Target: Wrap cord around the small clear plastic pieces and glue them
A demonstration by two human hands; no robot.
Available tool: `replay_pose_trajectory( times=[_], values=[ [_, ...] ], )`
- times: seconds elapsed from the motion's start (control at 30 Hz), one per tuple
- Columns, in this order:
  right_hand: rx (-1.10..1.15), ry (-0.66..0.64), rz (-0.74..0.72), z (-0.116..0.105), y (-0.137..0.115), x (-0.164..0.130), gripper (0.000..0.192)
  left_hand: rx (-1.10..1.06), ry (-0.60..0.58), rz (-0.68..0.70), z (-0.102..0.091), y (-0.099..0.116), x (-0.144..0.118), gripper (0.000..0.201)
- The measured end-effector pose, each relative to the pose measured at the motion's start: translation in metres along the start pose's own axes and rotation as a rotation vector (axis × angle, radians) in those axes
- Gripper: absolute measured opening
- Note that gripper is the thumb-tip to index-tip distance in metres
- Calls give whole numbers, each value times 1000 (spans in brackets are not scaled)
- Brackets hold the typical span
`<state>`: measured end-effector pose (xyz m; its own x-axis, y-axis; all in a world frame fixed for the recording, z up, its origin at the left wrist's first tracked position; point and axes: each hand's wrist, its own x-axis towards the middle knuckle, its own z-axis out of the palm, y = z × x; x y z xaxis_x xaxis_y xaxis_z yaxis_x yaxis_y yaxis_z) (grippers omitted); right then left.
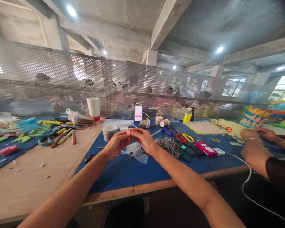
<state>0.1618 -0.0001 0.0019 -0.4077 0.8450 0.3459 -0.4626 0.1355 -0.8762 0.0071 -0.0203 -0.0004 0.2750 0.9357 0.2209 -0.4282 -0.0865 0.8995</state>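
Pinching one clear strip [130, 133] between them, left hand [116, 143] and right hand [143, 139] each keep a clenched grip above the worktop [133, 172]; two scissors [184, 137], no legible writing.

Cup [109, 132] left of cord pile [168, 146] – scissors [184, 137] right, phone [138, 113] behind.

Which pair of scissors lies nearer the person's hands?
The red-and-yellow-handled scissors, just right of the right hand; the teal-handled scissors lie far off to the left.

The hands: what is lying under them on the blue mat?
Under the left hand and right hand lie clear plastic strips on the blue mat; the hands cover part.
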Motion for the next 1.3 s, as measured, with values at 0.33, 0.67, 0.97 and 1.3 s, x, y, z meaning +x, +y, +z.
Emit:
replay_pose_trajectory(
  times=[0.33, 0.67, 0.97, 1.3],
  values=[
    [-20, -73, 29, -3, -2, -2, 25, -135, -45, -107, 2, 3, -1, 12],
    [-19, -25, 3, -1, -2, -4, 22, -251, -47, -170, 3, 2, -5, 12],
    [-1, -50, 16, -2, -3, -4, 23, -280, -32, -171, 2, 3, -6, 8],
    [-6, -57, 13, -3, -2, -5, 19, -286, -25, -186, 5, 3, -7, 7]
  ],
)
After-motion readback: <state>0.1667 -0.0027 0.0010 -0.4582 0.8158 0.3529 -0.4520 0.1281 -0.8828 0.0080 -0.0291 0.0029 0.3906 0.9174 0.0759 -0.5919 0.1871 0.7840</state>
